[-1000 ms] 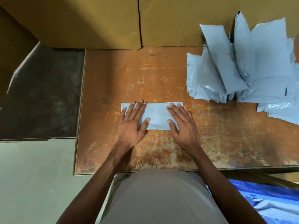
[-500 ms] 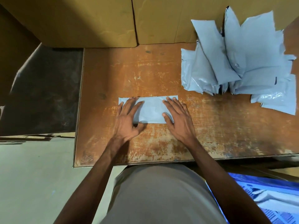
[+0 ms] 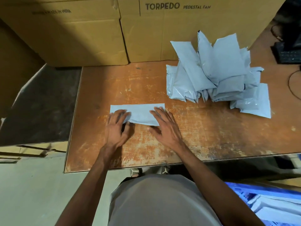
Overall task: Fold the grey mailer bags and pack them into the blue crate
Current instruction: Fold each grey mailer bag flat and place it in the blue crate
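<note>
The folded mailer bag and the pile of mailer bags are pale blue-grey, the table is worn orange-brown streaked with pale scuffs, the cardboard boxes are tan with dark lettering, and the crate is bright blue.

Worn wooden table before stacked cardboard boxes; pale concrete floor.

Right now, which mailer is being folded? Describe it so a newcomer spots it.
On the orange table, left of the mailer pile, one mailer lies alone. It is a flat folded strip with the left hand and right hand on its ends.
</note>
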